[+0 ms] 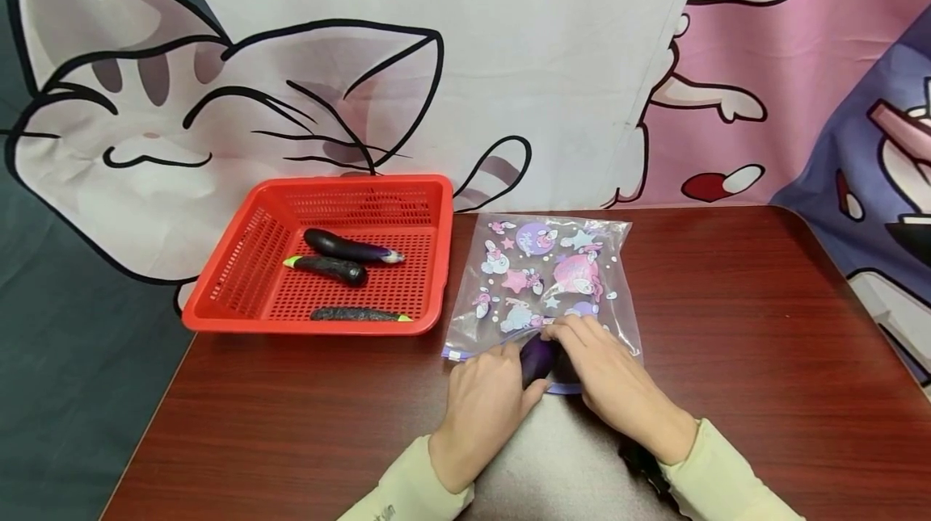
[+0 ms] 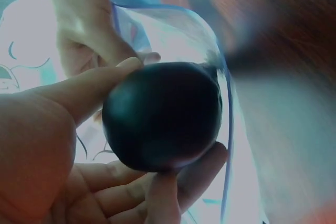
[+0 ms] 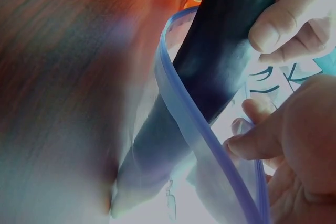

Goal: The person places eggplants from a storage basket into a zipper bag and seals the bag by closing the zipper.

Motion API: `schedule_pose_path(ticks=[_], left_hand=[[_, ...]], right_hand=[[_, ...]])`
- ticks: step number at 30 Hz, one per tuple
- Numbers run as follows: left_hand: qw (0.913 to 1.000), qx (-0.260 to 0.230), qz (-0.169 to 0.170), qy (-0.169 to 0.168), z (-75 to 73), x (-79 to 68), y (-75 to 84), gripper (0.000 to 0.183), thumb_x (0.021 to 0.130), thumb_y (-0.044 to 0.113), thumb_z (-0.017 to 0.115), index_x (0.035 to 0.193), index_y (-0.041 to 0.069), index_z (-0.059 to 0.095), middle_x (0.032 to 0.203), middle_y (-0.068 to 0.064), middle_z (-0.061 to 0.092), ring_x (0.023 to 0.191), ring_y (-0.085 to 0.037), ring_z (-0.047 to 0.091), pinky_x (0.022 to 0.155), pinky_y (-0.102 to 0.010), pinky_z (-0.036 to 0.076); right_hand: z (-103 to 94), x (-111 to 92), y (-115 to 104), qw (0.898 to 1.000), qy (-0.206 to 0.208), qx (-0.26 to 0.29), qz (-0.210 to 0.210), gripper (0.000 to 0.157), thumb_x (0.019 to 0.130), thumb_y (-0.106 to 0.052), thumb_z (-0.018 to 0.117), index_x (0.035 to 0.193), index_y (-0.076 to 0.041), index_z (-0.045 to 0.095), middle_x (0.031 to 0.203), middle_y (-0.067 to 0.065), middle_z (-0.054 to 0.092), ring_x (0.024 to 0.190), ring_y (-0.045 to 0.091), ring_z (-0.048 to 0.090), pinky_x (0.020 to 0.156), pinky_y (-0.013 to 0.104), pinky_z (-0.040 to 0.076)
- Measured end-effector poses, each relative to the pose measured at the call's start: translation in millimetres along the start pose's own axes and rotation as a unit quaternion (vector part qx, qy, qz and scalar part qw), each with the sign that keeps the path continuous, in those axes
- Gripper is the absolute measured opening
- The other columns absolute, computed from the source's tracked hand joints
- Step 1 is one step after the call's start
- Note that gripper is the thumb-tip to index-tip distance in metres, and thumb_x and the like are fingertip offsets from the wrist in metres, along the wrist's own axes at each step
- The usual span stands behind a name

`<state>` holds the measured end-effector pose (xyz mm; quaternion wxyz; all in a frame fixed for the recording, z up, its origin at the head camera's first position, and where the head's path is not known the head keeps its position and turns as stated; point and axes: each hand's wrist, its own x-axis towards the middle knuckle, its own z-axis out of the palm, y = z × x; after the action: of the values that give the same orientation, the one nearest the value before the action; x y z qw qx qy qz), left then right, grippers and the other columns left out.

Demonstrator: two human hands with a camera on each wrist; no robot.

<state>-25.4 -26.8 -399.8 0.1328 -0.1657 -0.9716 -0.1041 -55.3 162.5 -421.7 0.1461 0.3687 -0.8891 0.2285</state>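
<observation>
In the head view my left hand point(image 1: 483, 404) grips a dark purple eggplant point(image 1: 537, 361) at the mouth of a clear printed zip bag point(image 1: 538, 271), which lies flat on the table. The left wrist view has the eggplant's round end point(image 2: 163, 116) between thumb and curled fingers. Seen from the right wrist, the eggplant point(image 3: 210, 61) slants down through the purple-edged bag mouth point(image 3: 181, 98), its narrow end inside the bag. My right hand point(image 1: 614, 384) pinches the bag's edge beside the eggplant, thumb and fingers at the rim.
A red slotted basket point(image 1: 313, 327) stands at the back left. In it lie a purple-black eggplant point(image 1: 352, 249), a dark vegetable with a green tip point(image 1: 327, 268) and another point(image 1: 360, 314) partly hidden by the front wall. Behind the brown table point(image 1: 727, 303) hangs a cartoon-printed cloth point(image 1: 567, 60).
</observation>
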Motion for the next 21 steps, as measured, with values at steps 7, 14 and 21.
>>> schedule_pose_path(ticks=[7,14,21], left_hand=[[0.9999,0.011,0.003,0.006,5.8,2.7,4.0,0.047,0.073,0.052,0.085,0.086,0.01,0.069,0.067,-0.003,0.068,0.054,-0.022,0.064,0.042,-0.034,0.042],[0.9996,0.007,0.008,0.026,10.9,6.0,7.6,0.047,0.072,0.052,0.086,0.082,0.014,0.061,0.063,0.0,0.065,0.051,-0.022,0.063,0.039,-0.034,0.039],[0.9991,0.005,0.024,0.035,15.2,7.9,9.2,0.044,0.072,0.052,0.086,0.083,0.015,0.064,0.061,0.002,0.063,0.05,-0.019,0.063,0.038,-0.032,0.038]], right_hand=[[-0.6,0.2,-0.3,1.0,0.003,-0.002,0.0,0.058,0.066,0.024,0.055,0.118,-0.003,0.058,0.115,0.004,0.058,0.102,0.021,0.053,0.089,0.039,0.045],[-1.3,1.4,-0.7,1.0,0.015,0.0,-0.002,0.056,0.067,0.023,0.056,0.117,-0.004,0.059,0.114,0.002,0.058,0.102,0.021,0.053,0.089,0.039,0.045],[-1.1,1.1,-0.8,1.0,0.017,0.0,0.001,0.054,0.068,0.022,0.057,0.116,-0.005,0.059,0.113,0.002,0.058,0.1,0.02,0.053,0.088,0.038,0.046]])
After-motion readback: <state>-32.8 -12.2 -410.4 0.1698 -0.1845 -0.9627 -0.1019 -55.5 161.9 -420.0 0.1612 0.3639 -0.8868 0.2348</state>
